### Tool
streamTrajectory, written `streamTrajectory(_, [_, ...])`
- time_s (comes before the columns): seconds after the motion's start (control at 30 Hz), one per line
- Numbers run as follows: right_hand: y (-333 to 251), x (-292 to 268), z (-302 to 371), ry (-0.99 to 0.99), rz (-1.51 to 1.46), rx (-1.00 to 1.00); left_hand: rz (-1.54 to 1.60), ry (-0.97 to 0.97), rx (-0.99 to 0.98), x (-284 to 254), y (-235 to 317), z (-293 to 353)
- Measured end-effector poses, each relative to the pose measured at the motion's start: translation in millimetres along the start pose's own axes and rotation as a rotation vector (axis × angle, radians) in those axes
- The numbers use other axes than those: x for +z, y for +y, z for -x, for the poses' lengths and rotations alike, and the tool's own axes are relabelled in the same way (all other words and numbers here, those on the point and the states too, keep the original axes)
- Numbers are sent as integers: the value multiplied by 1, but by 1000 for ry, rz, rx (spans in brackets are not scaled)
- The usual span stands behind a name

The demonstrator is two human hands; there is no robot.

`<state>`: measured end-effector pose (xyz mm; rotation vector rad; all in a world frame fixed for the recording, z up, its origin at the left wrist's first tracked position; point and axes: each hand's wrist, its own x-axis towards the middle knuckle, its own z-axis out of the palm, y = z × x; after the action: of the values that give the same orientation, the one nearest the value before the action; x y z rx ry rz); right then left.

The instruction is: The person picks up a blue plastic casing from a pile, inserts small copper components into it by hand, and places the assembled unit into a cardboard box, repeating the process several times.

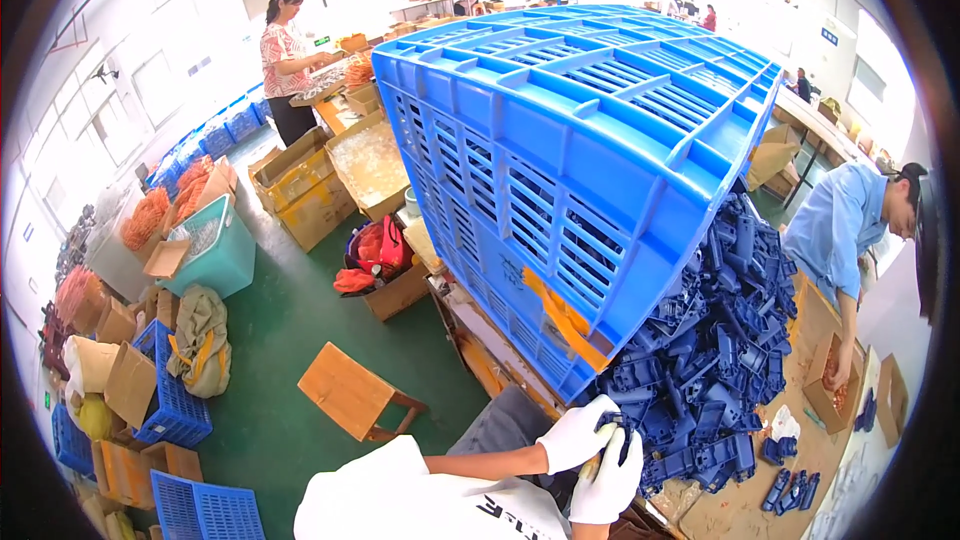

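White gloves cover both hands at the lower middle. My left hand point(572, 437) and my right hand point(612, 480) are together, fingers closed around a small dark blue plastic part point(617, 422). Much of this part is hidden by the gloves. Just beyond lies a large heap of dark blue plastic parts point(715, 340) on the workbench point(715, 515). A big blue slatted crate point(640, 180) is tipped over beside the heap, its open side toward the parts. Orange tape point(560, 315) is stuck on the crate's lower edge.
Several loose blue parts point(790, 490) lie at the bench's right. There a co-worker in a blue shirt point(835, 225) reaches into a small cardboard box point(828, 390). A wooden stool point(347, 390) stands on the left. Beyond are cartons point(310, 205), a teal tub point(225, 265) and another standing person point(290, 60).
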<state>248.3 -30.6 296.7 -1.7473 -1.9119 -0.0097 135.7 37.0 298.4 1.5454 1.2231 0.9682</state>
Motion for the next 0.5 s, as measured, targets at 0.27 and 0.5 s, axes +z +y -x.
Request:
streamTrajectory(0.27, [-6, 4, -1, -104, 4, 134, 49, -18, -52, 3, -6, 1])
streamTrajectory(0.5, [7, 9, -5, -101, -21, -39, 4, 39, -134, 3, 0, 3])
